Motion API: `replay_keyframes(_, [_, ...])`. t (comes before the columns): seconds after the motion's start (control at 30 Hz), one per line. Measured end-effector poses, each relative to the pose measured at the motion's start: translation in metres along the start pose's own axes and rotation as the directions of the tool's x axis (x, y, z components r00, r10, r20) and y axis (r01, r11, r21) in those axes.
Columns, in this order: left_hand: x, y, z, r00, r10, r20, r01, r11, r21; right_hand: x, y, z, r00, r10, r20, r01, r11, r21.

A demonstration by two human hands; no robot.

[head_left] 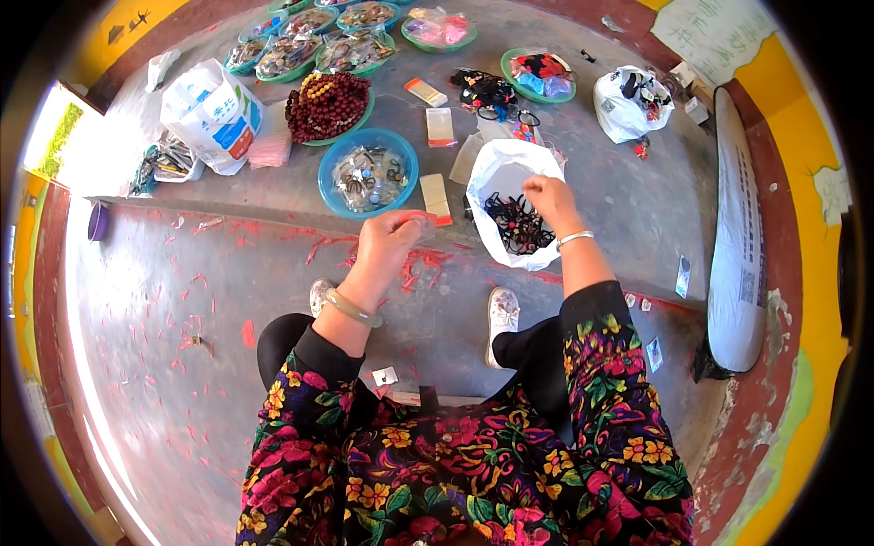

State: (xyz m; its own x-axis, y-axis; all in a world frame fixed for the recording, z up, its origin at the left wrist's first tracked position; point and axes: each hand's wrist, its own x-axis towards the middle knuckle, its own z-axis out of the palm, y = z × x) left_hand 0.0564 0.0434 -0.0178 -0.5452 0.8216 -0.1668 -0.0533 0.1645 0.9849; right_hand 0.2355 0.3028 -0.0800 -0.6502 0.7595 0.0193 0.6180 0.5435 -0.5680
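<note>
My left hand [390, 241] is closed, its fingertips pressed together beside the front of a blue plastic basin [325, 193]. What those fingers hold, if anything, is too small to make out. In the basin lie small clear packets and dark ring-shaped pieces [369, 177]. Over the right side of an open white plastic bag [482, 238] hovers my right hand [552, 202], fingers curled in a pinch. Nothing can be clearly seen in that pinch. A tangle of black cord pieces [517, 223] fills the bottom of the bag. Between basin and bag lies a flat packet with a red end [435, 198].
Dark red bead strings [328, 107] heap in a green basin behind. Further back stand several basins of packets [353, 51]. A tall white bag [214, 118] is at left, another stuffed bag [628, 107] at right. Red scraps [424, 266] litter the step edge.
</note>
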Motion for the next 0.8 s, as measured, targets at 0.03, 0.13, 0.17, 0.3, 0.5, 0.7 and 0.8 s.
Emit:
replay_keyframes(0.03, [0.000,0.000,0.001,1.000,-0.010,0.009,0.010,1.000,0.010,0.001,0.016,0.011,0.996,-0.039,0.078,0.045,0.997,-0.069])
replay_keyframes(0.13, [0.000,0.005,0.002,0.999,-0.044,0.030,0.042,0.997,0.064,0.000,0.048,0.048,0.961,-0.099,0.260,0.162,0.959,-0.233])
replay_keyframes(0.17, [0.002,0.005,0.003,0.998,-0.049,0.039,0.046,0.996,0.071,-0.002,0.056,0.057,0.954,-0.098,0.283,0.179,0.945,-0.275])
replay_keyframes(0.3, [0.002,0.000,-0.002,0.998,-0.056,0.038,0.051,0.991,0.125,-0.007,0.034,0.072,0.877,-0.006,0.480,0.300,0.787,-0.539])
replay_keyframes(0.5, [0.003,0.003,-0.001,0.998,-0.057,0.035,0.048,0.975,0.219,-0.005,0.058,0.099,0.905,-0.049,0.423,0.323,0.725,-0.608])
replay_keyframes(0.7, [0.001,0.011,0.000,0.996,-0.075,0.057,0.061,0.975,0.212,0.011,0.074,0.104,0.952,0.003,0.306,0.169,0.830,-0.532])
replay_keyframes(0.8, [-0.001,0.008,-0.001,0.997,-0.048,0.053,0.038,0.986,0.165,0.022,0.068,0.084,0.976,0.038,0.215,0.032,0.949,-0.312])
